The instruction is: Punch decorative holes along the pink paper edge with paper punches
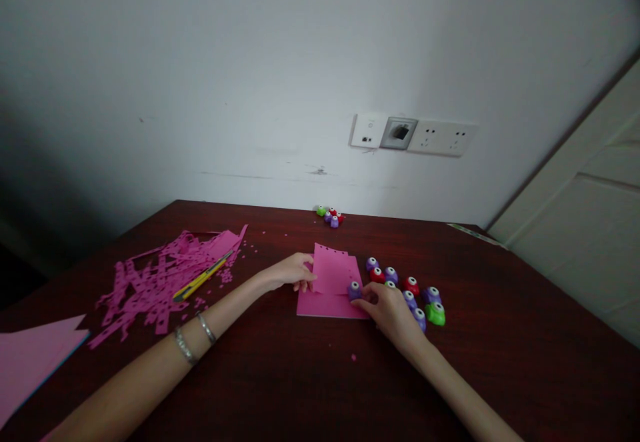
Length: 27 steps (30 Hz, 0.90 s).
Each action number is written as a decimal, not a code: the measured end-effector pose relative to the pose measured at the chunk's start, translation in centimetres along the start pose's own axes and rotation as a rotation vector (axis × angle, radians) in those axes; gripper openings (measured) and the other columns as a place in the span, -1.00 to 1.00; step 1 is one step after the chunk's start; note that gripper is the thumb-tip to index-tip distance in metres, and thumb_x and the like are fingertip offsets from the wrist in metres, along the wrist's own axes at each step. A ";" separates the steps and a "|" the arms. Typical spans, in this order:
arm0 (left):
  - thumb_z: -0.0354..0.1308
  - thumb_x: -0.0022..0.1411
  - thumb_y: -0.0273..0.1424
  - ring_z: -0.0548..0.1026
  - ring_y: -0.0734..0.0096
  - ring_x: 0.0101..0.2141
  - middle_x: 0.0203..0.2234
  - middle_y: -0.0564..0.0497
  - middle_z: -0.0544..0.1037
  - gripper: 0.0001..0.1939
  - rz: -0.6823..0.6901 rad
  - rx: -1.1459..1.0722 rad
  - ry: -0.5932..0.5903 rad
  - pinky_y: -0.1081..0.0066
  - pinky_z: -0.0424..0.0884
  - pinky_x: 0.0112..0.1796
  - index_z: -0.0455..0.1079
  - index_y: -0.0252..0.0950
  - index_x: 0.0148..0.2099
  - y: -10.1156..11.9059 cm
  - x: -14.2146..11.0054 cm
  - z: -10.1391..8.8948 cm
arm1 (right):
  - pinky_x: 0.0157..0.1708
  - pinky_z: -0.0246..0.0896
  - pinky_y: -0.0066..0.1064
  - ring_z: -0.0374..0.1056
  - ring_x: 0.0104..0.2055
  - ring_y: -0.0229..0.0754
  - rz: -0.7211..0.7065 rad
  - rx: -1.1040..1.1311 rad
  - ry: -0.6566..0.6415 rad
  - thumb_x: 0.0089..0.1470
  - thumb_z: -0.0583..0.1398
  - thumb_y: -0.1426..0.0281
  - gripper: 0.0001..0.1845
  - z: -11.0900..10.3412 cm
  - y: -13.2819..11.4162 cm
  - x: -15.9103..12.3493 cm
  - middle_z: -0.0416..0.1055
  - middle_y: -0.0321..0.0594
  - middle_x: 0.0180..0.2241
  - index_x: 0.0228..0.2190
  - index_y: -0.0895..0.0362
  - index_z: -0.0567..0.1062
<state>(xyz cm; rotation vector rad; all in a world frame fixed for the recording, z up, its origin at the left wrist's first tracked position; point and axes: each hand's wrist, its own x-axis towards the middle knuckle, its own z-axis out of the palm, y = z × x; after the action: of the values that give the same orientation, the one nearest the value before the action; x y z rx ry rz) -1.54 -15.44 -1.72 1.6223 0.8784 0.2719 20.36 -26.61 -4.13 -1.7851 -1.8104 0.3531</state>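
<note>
In the head view, my left hand (295, 272) pinches the left edge of a small pink paper sheet (330, 269), which has a row of punched holes along its top edge. My right hand (387, 305) grips a purple craft paper punch (355, 290) at the sheet's lower right corner. Under both lies a larger pink sheet or pad (325, 306). Just beyond my right hand stand several more punches, among them a red punch (411, 286) and a green punch (435, 314). My right hand partly hides some of them.
Left of my hands is a heap of punched pink paper strips (145, 289) with a yellow utility knife (203, 279) on it. Pink sheets (35, 362) lie at the near left. Several small punches (335, 222) stand by the wall. Wall sockets (443, 138) are above the table.
</note>
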 end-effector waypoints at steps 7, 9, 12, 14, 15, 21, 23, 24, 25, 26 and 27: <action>0.09 0.02 -0.46 0.26 0.63 -0.73 -0.64 0.07 0.44 -0.65 0.002 -0.002 -0.020 0.55 0.05 -0.68 0.27 -0.42 -0.09 0.2 -0.1 0.1 | -0.47 0.15 -0.45 0.33 -0.49 -0.21 0.013 0.011 -0.018 -0.08 0.21 0.32 -0.86 0.0 -0.2 0.0 0.42 -0.27 -0.55 -0.53 0.15 0.46; 0.09 0.03 -0.43 0.24 0.64 -0.73 -0.64 0.07 0.43 -0.70 0.001 0.013 -0.025 0.56 0.02 -0.69 0.28 -0.40 -0.14 0.1 -0.1 0.1 | -0.46 0.16 -0.45 0.33 -0.48 -0.21 0.004 -0.001 -0.016 -0.09 0.23 0.33 -0.87 -0.2 -0.5 -0.1 0.43 -0.26 -0.54 -0.53 0.15 0.46; 0.10 0.06 -0.28 0.21 0.64 -0.74 -0.69 0.08 0.39 -0.78 -0.021 0.114 -0.033 0.56 0.01 -0.70 0.30 -0.36 -0.34 -0.1 -0.1 -0.4 | -0.55 0.17 -0.46 0.33 -0.53 -0.24 0.049 0.007 -0.052 -0.11 0.24 0.31 -0.85 -1.0 -0.8 -0.1 0.43 -0.25 -0.54 -0.54 0.15 0.44; 0.07 0.08 -0.15 0.18 0.65 -0.77 -0.75 0.09 0.34 -0.67 -0.055 0.255 -0.023 0.55 0.01 -0.71 0.27 -0.34 -0.49 -0.2 0.0 -1.1 | -0.68 0.13 -0.50 0.29 -0.62 -0.27 0.161 0.074 -0.137 -0.09 0.22 0.25 -0.79 -1.7 -0.8 0.0 0.42 -0.25 -0.56 -0.53 0.15 0.42; 0.05 0.09 -0.11 0.17 0.65 -0.78 -0.77 0.09 0.32 -0.62 -0.067 0.332 -0.007 0.54 0.01 -0.71 0.24 -0.33 -0.54 -0.1 0.1 -1.4 | -0.74 0.10 -0.52 0.27 -0.66 -0.30 0.227 0.122 -0.198 -0.08 0.20 0.21 -0.75 -2.2 -0.7 0.2 0.41 -0.25 -0.59 -0.54 0.16 0.41; -0.01 0.11 -0.07 0.20 0.62 -0.76 -0.75 0.09 0.30 -0.56 0.024 0.490 0.079 0.53 0.07 -0.68 0.22 -0.33 -0.59 1.4 0.3 -2.0 | -0.81 0.00 -0.62 0.22 -0.73 -0.38 0.293 0.281 -0.524 -0.05 0.14 0.05 -0.54 -4.5 0.1 2.6 0.40 -0.21 -0.68 -0.63 0.20 0.37; -0.01 0.12 -0.10 0.21 0.61 -0.74 -0.73 0.09 0.31 -0.59 0.045 0.465 0.046 0.53 0.08 -0.67 0.24 -0.33 -0.58 2.2 0.5 -1.2 | -0.81 -0.04 -0.64 0.21 -0.73 -0.41 0.272 0.295 -0.597 -0.07 0.14 0.01 -0.50 -4.9 0.1 3.6 0.39 -0.21 -0.69 -0.65 0.22 0.39; -0.01 0.13 -0.13 0.22 0.61 -0.73 -0.72 0.08 0.31 -0.60 0.048 0.452 0.025 0.52 0.08 -0.67 0.25 -0.33 -0.57 2.7 0.6 -0.8 | -0.82 -0.08 -0.64 0.18 -0.74 -0.43 0.261 0.299 -0.627 -0.08 0.14 0.00 -0.48 -5.0 0.1 4.1 0.37 -0.23 -0.70 -0.65 0.22 0.41; -0.02 0.13 -0.15 0.22 0.61 -0.72 -0.70 0.08 0.33 -0.62 0.047 0.439 0.003 0.52 0.08 -0.66 0.26 -0.33 -0.56 3.2 0.8 -0.4 | -0.83 -0.12 -0.64 0.14 -0.76 -0.45 0.251 0.299 -0.653 -0.08 0.14 -0.01 -0.47 -5.1 0.0 4.6 0.34 -0.25 -0.72 -0.66 0.23 0.41; -0.02 0.14 -0.17 0.22 0.61 -0.71 -0.69 0.08 0.34 -0.64 0.043 0.424 -0.020 0.52 0.08 -0.66 0.27 -0.34 -0.54 3.6 1.0 0.0 | -0.84 -0.15 -0.64 0.10 -0.77 -0.46 0.244 0.295 -0.675 -0.09 0.15 -0.01 -0.47 -5.1 -0.1 5.0 0.32 -0.27 -0.74 -0.68 0.23 0.42; -0.02 0.14 -0.19 0.23 0.62 -0.70 -0.68 0.07 0.35 -0.65 0.036 0.407 -0.042 0.53 0.08 -0.65 0.29 -0.34 -0.53 4.0 1.2 0.4 | -0.84 -0.18 -0.63 0.06 -0.79 -0.48 0.241 0.288 -0.698 -0.09 0.15 -0.01 -0.46 -5.0 -0.2 5.4 0.29 -0.30 -0.76 -0.69 0.23 0.41</action>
<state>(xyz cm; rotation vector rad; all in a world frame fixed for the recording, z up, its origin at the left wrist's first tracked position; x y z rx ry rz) 1.12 -14.97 1.54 2.0127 0.9132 0.0843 23.23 -22.37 1.14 -1.7930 -1.8328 1.4013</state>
